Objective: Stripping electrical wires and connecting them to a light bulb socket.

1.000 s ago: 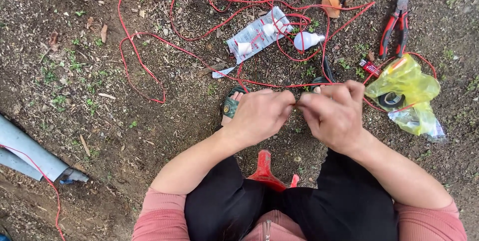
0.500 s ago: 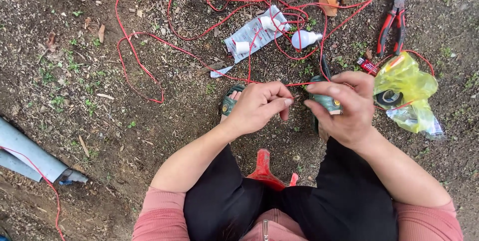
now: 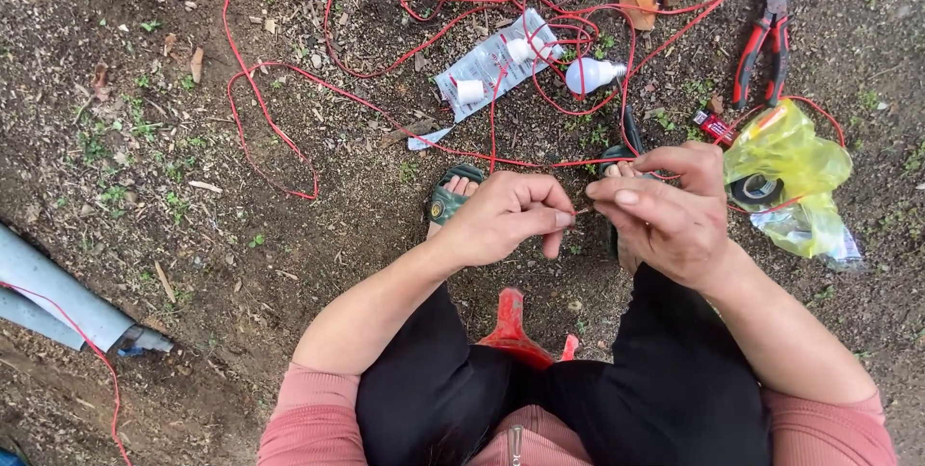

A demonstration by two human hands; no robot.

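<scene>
1. Bare dirt ground w/ twigs and leaves; person sits low, legs in black.
2. Left hand [image 3: 501, 217] pinches a red wire [image 3: 289, 100] end; right hand [image 3: 665, 215] clenched on the other bit, tips nearly touching.
3. Step, by the look: joining or twisting wire ends. Next calls for steady fine pinch.
4. Nearby: pliers [image 3: 763, 37], bulb [image 3: 590, 74], yellow bag [image 3: 785, 162], grey pipe [image 3: 58, 297].
</scene>
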